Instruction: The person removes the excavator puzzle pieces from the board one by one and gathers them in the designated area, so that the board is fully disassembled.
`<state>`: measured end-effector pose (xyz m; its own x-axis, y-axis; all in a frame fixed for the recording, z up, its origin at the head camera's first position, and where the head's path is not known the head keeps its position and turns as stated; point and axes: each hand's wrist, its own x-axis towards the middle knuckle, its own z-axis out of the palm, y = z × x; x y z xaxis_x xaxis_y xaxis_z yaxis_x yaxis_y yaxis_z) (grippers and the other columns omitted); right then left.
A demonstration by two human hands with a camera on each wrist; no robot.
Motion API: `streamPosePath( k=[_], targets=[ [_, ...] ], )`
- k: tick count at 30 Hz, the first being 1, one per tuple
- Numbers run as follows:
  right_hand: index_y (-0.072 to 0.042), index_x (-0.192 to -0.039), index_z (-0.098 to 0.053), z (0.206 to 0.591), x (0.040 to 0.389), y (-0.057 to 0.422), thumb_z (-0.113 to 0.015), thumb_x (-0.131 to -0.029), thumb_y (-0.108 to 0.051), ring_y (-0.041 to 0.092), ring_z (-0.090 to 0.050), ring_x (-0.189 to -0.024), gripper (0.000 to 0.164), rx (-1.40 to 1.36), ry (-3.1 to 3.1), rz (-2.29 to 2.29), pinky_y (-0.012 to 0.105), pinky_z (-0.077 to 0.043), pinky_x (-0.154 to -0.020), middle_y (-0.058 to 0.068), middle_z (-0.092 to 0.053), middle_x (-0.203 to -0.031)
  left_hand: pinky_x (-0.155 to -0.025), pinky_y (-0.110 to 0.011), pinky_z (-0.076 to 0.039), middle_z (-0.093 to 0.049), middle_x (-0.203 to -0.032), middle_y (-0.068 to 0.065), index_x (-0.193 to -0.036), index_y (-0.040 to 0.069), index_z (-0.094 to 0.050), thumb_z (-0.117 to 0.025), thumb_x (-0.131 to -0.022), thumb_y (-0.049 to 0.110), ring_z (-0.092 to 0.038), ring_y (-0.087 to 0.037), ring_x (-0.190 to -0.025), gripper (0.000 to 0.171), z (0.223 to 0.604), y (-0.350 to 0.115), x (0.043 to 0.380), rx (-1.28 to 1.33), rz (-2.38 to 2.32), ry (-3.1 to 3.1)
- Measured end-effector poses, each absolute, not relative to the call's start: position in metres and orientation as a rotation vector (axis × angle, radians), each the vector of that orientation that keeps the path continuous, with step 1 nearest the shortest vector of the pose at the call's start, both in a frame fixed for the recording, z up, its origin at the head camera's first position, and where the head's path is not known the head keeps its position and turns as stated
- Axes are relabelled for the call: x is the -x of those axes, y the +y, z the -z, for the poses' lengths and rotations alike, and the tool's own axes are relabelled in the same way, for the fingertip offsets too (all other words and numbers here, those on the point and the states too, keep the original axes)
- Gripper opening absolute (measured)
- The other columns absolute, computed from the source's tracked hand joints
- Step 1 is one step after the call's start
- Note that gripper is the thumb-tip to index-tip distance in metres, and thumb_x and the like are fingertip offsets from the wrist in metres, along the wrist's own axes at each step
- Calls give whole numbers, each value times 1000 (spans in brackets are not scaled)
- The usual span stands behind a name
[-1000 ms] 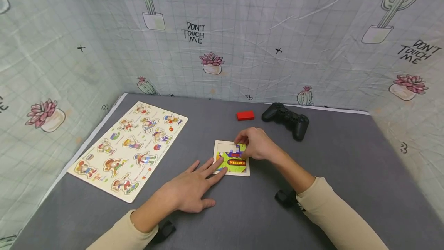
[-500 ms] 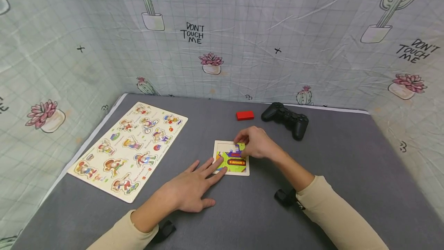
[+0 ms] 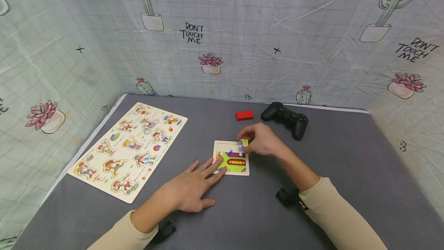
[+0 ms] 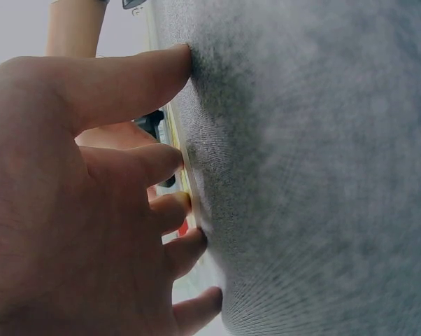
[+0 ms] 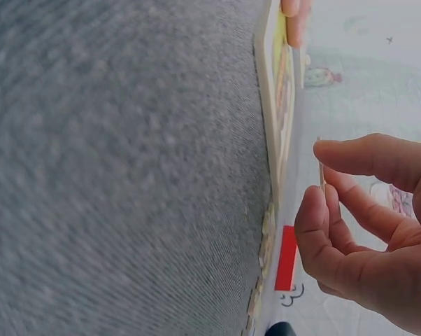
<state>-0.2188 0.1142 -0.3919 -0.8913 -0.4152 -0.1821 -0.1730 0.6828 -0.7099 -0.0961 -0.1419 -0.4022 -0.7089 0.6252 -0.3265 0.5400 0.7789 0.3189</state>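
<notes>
A small square jigsaw puzzle tray (image 3: 224, 147) lies on the table, its lower part filled with a green, purple and yellow bulldozer picture. Pale bare board shows across its upper part. My left hand (image 3: 192, 188) lies with fingers straight and spread, two of them resting on the tray's left side. Over the tray's upper right, my right hand (image 3: 262, 141) pinches a purple and green jigsaw piece (image 3: 241, 144) between thumb and fingers. Seen edge-on in the right wrist view, that piece (image 5: 321, 168) is a thin sliver held off the table.
Behind the tray lie a red block (image 3: 244, 115) and a black game controller (image 3: 285, 120). A large wooden board (image 3: 130, 153) with printed cartoon children takes up the left side. Several thin pale pieces (image 5: 266, 234) lie past the tray in the right wrist view. Patterned cloth (image 3: 236, 49) walls the table.
My right hand has lifted and moved slightly right, and the pinched jigsaw piece now shows tilted above the tray. The left hand has stayed still.
</notes>
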Motion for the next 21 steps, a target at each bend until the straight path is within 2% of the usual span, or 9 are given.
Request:
streamPosePath(
  k=[6,21],
  targets=[
    [-8,-113,-79,390,218,124,-88,-78,-1,25,-66,-104,37,462,2580,1079,43,-55,-93,8,-74,-109,-129,-59,-16,-2,-178,3,-167,22,-25,-69,-97,46,-7,-25,-164,86,401,-142,96,-875,-279,2546],
    [-7,-115,-78,390,217,141,-86,-78,2,28,-63,-104,38,424,2590,1105,44,-55,-93,10,-73,-112,-129,-60,-17,-2,-178,2,-168,22,-25,-69,-97,46,-7,-26,-164,86,402,-142,96,-890,-288,2551]
  ],
)
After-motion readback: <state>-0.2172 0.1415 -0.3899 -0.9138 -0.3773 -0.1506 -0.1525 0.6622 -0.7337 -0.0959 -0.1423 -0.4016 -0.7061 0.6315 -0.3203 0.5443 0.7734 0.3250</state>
